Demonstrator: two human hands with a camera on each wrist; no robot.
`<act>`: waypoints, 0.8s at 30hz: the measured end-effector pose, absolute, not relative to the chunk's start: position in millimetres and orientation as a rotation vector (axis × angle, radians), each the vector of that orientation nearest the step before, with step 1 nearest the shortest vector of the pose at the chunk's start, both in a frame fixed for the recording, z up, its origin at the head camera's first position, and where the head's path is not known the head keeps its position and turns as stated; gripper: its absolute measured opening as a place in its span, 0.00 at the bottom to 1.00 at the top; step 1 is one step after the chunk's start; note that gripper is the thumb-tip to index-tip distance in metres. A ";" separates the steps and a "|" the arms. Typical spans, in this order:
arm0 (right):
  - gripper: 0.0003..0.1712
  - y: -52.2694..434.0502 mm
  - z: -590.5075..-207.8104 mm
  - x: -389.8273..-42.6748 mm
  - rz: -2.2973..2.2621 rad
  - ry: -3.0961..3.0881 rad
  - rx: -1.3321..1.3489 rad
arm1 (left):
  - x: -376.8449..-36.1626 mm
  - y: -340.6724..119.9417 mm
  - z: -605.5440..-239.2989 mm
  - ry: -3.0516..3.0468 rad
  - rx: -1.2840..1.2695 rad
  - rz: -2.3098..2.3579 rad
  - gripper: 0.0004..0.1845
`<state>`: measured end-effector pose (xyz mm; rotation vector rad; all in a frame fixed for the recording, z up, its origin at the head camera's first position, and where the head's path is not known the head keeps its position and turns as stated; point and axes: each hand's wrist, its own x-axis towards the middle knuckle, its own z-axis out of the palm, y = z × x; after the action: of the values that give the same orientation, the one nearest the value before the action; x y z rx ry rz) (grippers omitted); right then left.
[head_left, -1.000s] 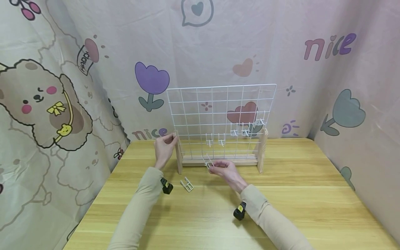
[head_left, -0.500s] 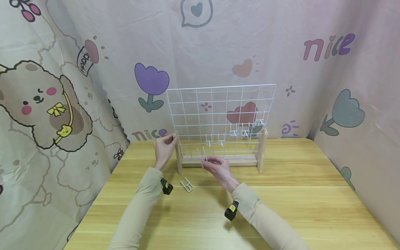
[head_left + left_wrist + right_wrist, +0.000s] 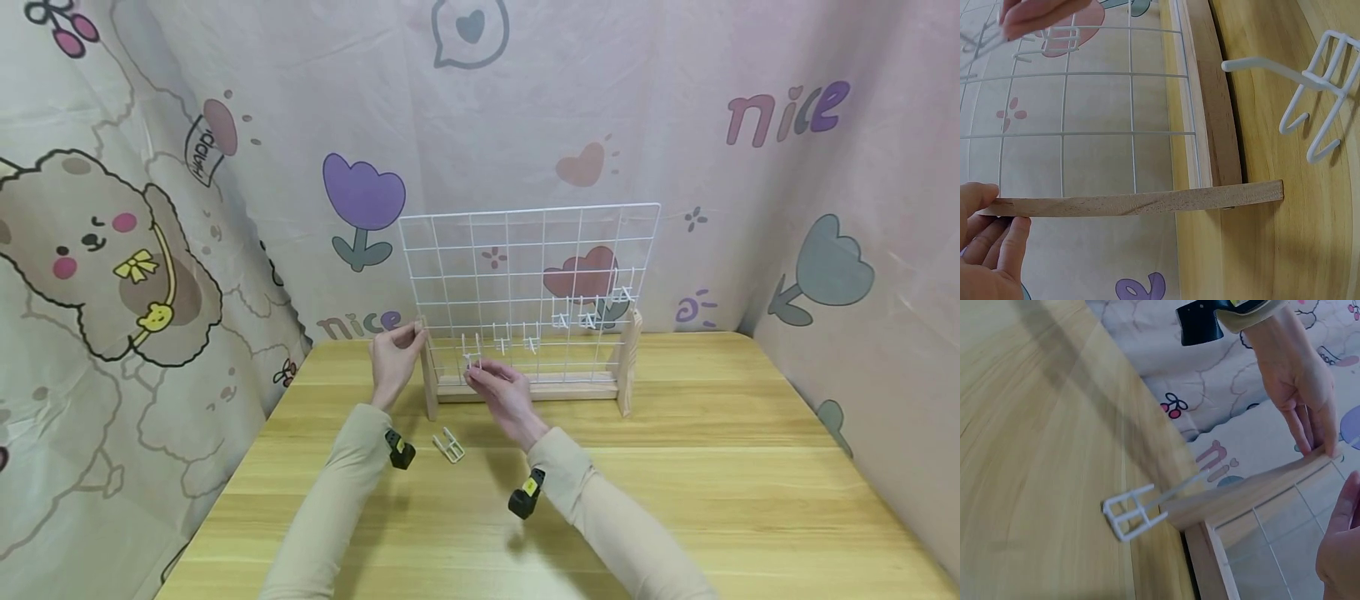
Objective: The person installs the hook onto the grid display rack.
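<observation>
- Wood-grain counter (image 3: 675,467) up front, cartoon curtains with bears and tulips closing in three sides.
- Nearest the person, a spare hook (image 3: 448,443) lies flat on the counter between the two sleeves, untouched, white wire with two curled tips.
- Right hand (image 3: 501,392) is raised just in front of the grid (image 3: 528,292), fingertips pinched on a small white wire hook (image 3: 471,353); the prongs point up at the lower-left wires, likely so they can catch a crossbar.
- Left hand (image 3: 393,354) has thumb and fingers closed round the top of the left post (image 3: 427,367), apparently bracing the stand so it doesn't tip.
- The grid stands upright in a pale wooden base, thin white squares, curtain showing through.
- More hooks already hang on it: a couple mid-row near the right hand, a cluster further right by the other post (image 3: 628,358).
- Held hook sits at the lower left of the grid; whether it touches the wire, I can't tell.
</observation>
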<state>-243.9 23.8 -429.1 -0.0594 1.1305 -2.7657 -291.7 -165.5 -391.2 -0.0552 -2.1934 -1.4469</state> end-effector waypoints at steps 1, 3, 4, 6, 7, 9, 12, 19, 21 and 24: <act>0.15 21.5 -428.7 -245.0 -2.775 1.119 -0.050 | -291.7 -165.8 -391.5 -2.193 -0.052 -1.449 0.15; 0.14 17.2 -427.7 -247.1 -2.792 1.086 -0.012 | -291.7 -165.8 -391.8 -2.193 -0.049 -1.451 0.15; 0.14 15.4 -427.3 -248.2 -2.800 1.072 0.005 | -291.8 -165.8 -391.7 -2.194 -0.048 -1.448 0.15; 0.13 12.0 -425.9 -250.4 -2.818 1.042 0.039 | -291.6 -165.5 -391.5 -2.193 -0.046 -1.453 0.15; 0.13 10.6 -425.3 -251.6 -2.827 1.027 0.052 | -291.6 -165.4 -391.4 -2.193 -0.046 -1.457 0.15; 0.12 8.4 -424.6 -254.0 -2.841 1.006 0.070 | -291.4 -165.0 -391.1 -2.197 -0.043 -1.456 0.15; 0.11 5.3 -424.1 -257.5 -2.855 0.981 0.086 | -291.1 -164.9 -390.8 -2.195 -0.041 -1.466 0.15; 0.10 0.3 -424.0 -264.7 -2.895 0.902 0.133 | -291.2 -165.3 -390.5 -2.191 -0.046 -1.493 0.14; 0.10 -0.4 -424.2 -266.7 -2.902 0.883 0.140 | -290.9 -165.4 -390.3 -2.190 -0.042 -1.503 0.14; 0.10 -1.0 -424.5 -269.5 -2.908 0.861 0.144 | -290.4 -165.1 -390.0 -2.188 -0.043 -1.509 0.14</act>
<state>-269.5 -1.0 -424.5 0.1441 0.8612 -2.9080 -290.4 -165.1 -390.0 -0.0434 -2.1879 -1.5086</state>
